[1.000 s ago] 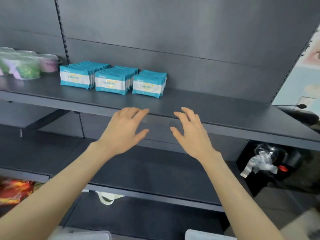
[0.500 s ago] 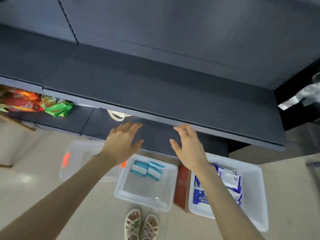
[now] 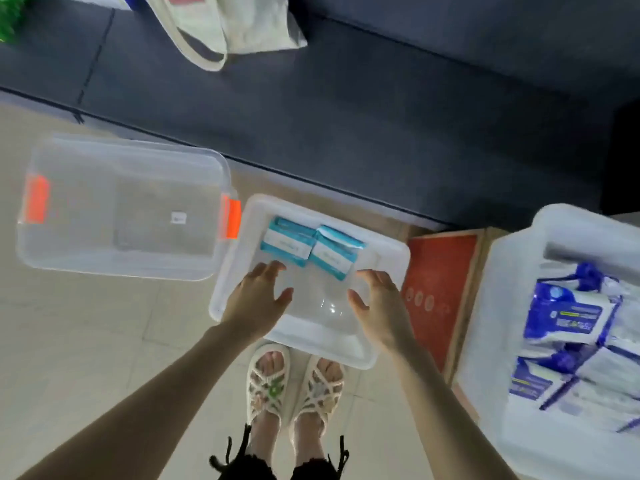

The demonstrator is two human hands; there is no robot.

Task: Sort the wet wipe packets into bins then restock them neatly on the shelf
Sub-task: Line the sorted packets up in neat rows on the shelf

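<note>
Two small stacks of teal-and-white wet wipe packets (image 3: 311, 247) lie at the far end of a clear middle bin (image 3: 388, 258) on the floor. My left hand (image 3: 258, 299) hovers open over the bin's near left part, fingertips just short of the left stack. My right hand (image 3: 379, 303) hovers open over its near right part, close to the right stack. Neither hand holds anything. A white bin (image 3: 512, 258) at the right holds several blue-and-white wet wipe packets (image 3: 571, 320).
An empty clear bin (image 3: 69, 237) with orange latches sits at the left. A red box (image 3: 440, 282) lies between the middle and right bins. The dark bottom shelf (image 3: 381, 116) runs across the top, with a white tote bag (image 3: 235, 26) on it. My sandalled feet (image 3: 294, 382) stand just behind the middle bin.
The view has tipped down from the upper shelf with its stocked teal packets to the floor bins. Both open hands have come down over the middle bin, close to the teal packets.
</note>
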